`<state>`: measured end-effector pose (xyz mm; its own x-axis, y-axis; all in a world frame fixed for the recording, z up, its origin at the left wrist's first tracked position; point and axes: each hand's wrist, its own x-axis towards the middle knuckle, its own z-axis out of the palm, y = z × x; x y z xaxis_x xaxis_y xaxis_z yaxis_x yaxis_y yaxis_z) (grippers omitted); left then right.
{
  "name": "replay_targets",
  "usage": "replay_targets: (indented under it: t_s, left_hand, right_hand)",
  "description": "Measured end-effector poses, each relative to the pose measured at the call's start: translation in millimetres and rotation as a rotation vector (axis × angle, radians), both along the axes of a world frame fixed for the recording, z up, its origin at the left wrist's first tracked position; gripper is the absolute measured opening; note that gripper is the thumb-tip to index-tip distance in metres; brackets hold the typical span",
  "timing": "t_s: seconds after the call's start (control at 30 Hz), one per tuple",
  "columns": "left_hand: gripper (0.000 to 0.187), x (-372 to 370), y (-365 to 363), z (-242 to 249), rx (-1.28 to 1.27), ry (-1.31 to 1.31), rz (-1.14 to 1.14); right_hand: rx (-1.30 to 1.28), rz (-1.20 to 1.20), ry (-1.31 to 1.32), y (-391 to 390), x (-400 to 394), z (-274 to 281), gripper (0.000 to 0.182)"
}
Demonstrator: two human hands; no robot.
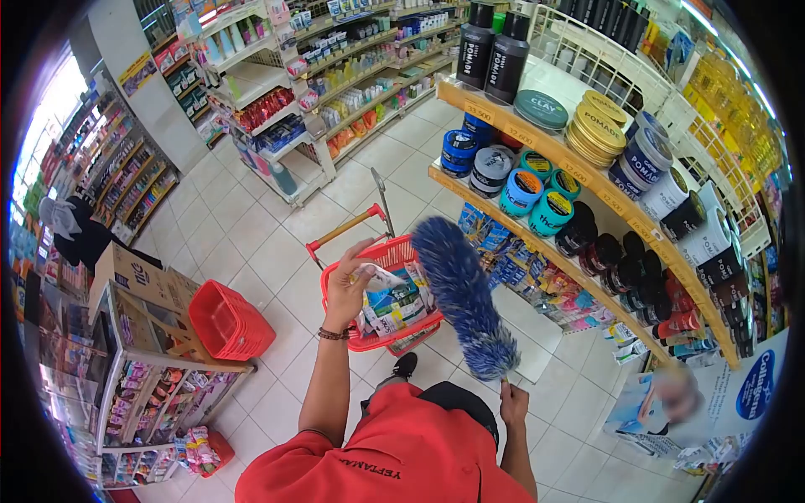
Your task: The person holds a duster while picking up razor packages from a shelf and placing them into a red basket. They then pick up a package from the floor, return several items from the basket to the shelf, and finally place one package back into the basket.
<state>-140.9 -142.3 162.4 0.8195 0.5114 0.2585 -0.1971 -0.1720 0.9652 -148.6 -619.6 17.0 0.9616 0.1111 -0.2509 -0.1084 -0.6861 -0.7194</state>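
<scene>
My right hand (513,403) is closed around the short handle of a fluffy blue feather duster (464,295), whose head points up and away from me. My left hand (345,285) is raised over the near left side of a red shopping basket (386,339), thumb and fingers curved apart. Several packaged goods (401,307) in white, green and blue lie in the basket. A white packet (382,277) shows right at my left thumb, overlapping it in this view. The basket sits on a trolley with a red and tan handle (342,231).
At right, shelves (579,159) carry pomade jars and two black spray bottles (490,49). Stacked red baskets (231,320) stand at left beside a counter with a cardboard box (138,281). A stocked white display rack (264,109) rises ahead on the tiled floor (285,264).
</scene>
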Motion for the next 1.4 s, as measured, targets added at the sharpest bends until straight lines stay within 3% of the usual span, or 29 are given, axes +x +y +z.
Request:
replay_targets:
  t_s: [0.07, 0.13, 0.17, 0.23, 0.3, 0.37, 0.43, 0.5, 0.57, 0.63, 0.7, 0.77, 0.8, 0.87, 1.03, 1.1, 1.17, 1.2, 1.23, 1.27, 1.3, 1.37, 1.4]
  left_hand:
    - [0.030, 5.8, 2.9, 1.5, 0.053, -0.024, -0.009]
    - [0.037, 14.7, 0.9, 7.1, -0.616, -0.294, 0.051]
    - [0.046, 16.0, 2.1, 10.9, -0.783, -0.391, 0.070]
    - [0.040, 19.7, 12.9, 48.6, -0.837, -0.551, -0.129]
    - [0.028, 17.7, 21.3, 56.7, -0.730, -0.743, -0.099]
    - [0.023, 11.6, 31.9, 64.1, -0.811, -0.800, -0.091]
    - [0.015, 4.2, 40.9, 64.8, -0.767, -0.810, -0.249]
    - [0.010, 2.5, 42.1, 62.5, -0.860, -0.806, -0.206]
    - [0.009, 4.9, 39.1, 53.6, -0.901, -0.777, -0.177]
    - [0.013, 10.5, 33.4, 41.3, -0.916, -0.744, -0.218]
    - [0.019, 17.7, 25.0, 39.8, -0.929, -0.714, -0.260]
    - [0.027, 26.8, 18.0, 51.6, -0.916, -0.451, 0.277]
    - [0.027, 26.4, 18.8, 54.2, -0.910, -0.452, 0.273]
    - [0.030, 23.9, 21.8, 57.1, -1.083, -0.752, -0.177]
    - [0.028, 14.3, 36.9, 41.4, -1.157, -0.824, -0.163]
    - [0.028, 13.6, 36.0, 40.2, -1.081, -0.817, -0.280]
    - [0.027, 17.5, 37.6, 32.9, -1.077, -0.791, -0.353]
    - [0.023, 22.5, 43.8, 17.8, -1.058, -0.746, -0.389]
    - [0.021, 27.5, 35.6, 33.7, -1.041, -0.702, -0.428]
    - [0.027, 30.3, 16.4, 46.1, -0.998, -0.512, -0.141]
    - [0.032, 35.7, 7.3, 49.1, -1.106, -0.643, -0.122]
    - [0.028, 43.0, 19.7, 38.3, -1.270, -0.837, -0.314]
    - [0.024, 42.6, 26.2, 43.0, -1.224, -0.869, -0.335]
  right_hand:
    - [0.092, 0.098, -0.017, 20.6, 12.2, 19.4, 0.053]
    - [0.255, 0.291, -0.063, 40.8, 19.3, 39.6, 0.053]
    - [0.262, 0.292, -0.063, 43.4, 18.3, 44.3, 0.053]
    - [0.161, 0.401, 0.008, 48.6, 22.0, 48.5, 0.051]
    - [0.118, 0.392, -0.007, 28.3, 20.2, 30.7, 0.053]
    - [-0.329, 0.236, -0.060, 10.6, 18.7, 27.8, 0.054]
    - [-0.310, 0.179, -0.057, 1.7, 11.7, 31.8, 0.056]
    - [-0.286, 0.100, -0.041, 5.0, 8.7, 32.8, 0.058]
    - [0.053, 0.082, -0.098, 15.7, 9.2, 33.8, 0.055]
    - [0.141, 0.087, -0.135, 46.3, 15.3, 52.3, 0.051]
    - [0.123, 0.324, -0.196, 69.6, 23.9, 69.9, 0.044]
    - [0.105, 0.311, -0.158, 75.1, 25.3, 81.5, 0.045]
    - [0.091, 0.310, -0.124, 79.3, 25.6, 84.8, 0.045]
    - [0.035, 0.297, -0.141, 52.2, 23.9, 73.0, 0.046]
    - [-0.222, 0.114, -0.158, 4.0, 7.2, 57.8, 0.045]
    - [-0.278, 0.051, -0.119, -0.9, 5.8, 65.0, 0.043]
    - [-0.232, 0.043, -0.101, 8.8, 4.7, 60.1, 0.045]
    - [-0.092, 0.108, -0.149, 16.4, 4.7, 54.1, 0.043]
    - [0.046, 0.169, -0.198, 30.4, 5.3, 64.0, 0.040]
    - [0.062, 0.220, -0.175, 42.8, 4.5, 76.4, 0.036]
    - [0.061, 0.209, -0.170, 39.8, 1.2, 72.8, 0.036]
    - [0.015, 0.318, -0.190, 35.2, 2.0, 60.9, 0.035]
    - [-0.049, 0.267, -0.136, 22.1, -1.6, 59.1, 0.034]
